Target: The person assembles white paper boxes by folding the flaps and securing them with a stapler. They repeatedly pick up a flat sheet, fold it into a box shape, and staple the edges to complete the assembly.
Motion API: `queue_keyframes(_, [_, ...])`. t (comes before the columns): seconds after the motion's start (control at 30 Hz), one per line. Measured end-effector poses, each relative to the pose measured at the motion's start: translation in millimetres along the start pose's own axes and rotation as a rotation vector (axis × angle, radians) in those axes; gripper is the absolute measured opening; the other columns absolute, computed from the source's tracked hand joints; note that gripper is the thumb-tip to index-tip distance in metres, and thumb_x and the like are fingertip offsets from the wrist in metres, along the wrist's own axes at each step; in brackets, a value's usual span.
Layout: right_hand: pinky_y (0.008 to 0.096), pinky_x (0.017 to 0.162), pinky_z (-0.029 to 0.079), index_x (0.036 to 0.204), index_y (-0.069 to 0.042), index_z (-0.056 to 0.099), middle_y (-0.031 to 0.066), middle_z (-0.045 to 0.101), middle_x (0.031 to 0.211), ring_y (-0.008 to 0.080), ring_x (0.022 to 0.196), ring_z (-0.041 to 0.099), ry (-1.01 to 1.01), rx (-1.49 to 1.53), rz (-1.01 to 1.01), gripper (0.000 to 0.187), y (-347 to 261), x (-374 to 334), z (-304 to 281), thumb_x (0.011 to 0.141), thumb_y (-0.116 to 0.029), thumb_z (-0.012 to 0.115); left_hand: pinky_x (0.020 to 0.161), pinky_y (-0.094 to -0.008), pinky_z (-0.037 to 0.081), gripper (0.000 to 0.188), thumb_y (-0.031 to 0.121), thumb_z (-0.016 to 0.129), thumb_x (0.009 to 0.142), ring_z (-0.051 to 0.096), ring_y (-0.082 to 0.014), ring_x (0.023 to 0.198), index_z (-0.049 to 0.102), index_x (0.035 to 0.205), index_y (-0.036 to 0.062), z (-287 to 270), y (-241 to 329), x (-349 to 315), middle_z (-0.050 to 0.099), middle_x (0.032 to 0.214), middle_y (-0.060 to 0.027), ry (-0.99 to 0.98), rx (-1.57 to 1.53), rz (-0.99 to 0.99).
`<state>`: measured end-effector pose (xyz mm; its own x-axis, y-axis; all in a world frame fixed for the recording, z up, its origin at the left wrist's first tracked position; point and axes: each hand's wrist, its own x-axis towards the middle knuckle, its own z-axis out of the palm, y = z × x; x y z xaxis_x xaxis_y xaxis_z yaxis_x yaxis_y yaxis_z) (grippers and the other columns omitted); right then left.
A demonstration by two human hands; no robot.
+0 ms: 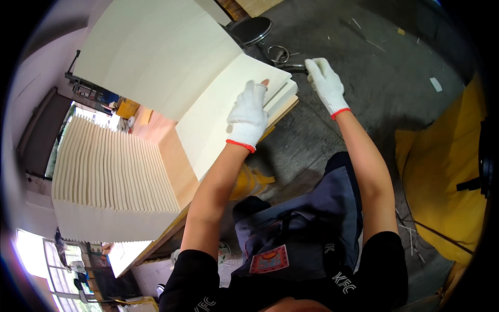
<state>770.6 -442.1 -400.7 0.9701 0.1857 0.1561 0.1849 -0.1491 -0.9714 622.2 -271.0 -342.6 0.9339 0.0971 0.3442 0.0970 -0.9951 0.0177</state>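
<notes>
My left hand [247,115], in a white knit glove with a red cuff, lies on a flat pale panel [208,122] near its right edge. Its fingers stretch forward, and one bare fingertip pokes out of the glove. Beyond rises a large pale sheet [156,52], meeting the flat panel along a crease-like line. Layered pale edges [283,99] show below the panel's right end. Over the floor, apart from the panel, hangs my right hand [326,86], gloved alike. Its fingers are bent and pressed together; whether anything is inside them is hidden.
To the left stands a tight row of pale boards with ridged edges [112,177], beside a light wooden surface [179,166]. A round black stool [252,31] stands beyond the panel. Yellow cloth [442,182] drapes at the right. Scraps [435,85] lie on the dark floor.
</notes>
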Motion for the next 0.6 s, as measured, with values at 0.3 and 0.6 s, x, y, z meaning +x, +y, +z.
queue_keyframes(0.3, [0.0437, 0.083, 0.051, 0.109, -0.012, 0.067, 0.0184, 0.072, 0.098, 0.0372, 0.094, 0.068, -0.268, -0.178, -0.367, 0.041, -68, -62, 38, 0.096, -0.049, 0.055, 0.083, -0.0540, 0.051, 0.044, 0.031, 0.057, 0.093, 0.067, -0.0414, 0.098, 0.056, 0.132, 0.0099, -67, -62, 2, 0.070, 0.106, -0.0216, 0.076, -0.156, -0.562])
queue_keyframes(0.6, [0.0420, 0.108, 0.041, 0.139, 0.000, 0.051, 0.0218, 0.052, 0.141, 0.0364, 0.131, 0.050, -0.928, -0.715, -0.826, 0.086, -147, -178, 176, 0.082, -0.062, 0.064, 0.077, -0.0284, 0.050, 0.028, 0.009, 0.068, 0.093, 0.061, -0.0150, 0.089, 0.062, 0.116, -0.0064, -172, -136, -112, 0.068, 0.103, -0.0095, 1.135, -0.985, -0.449])
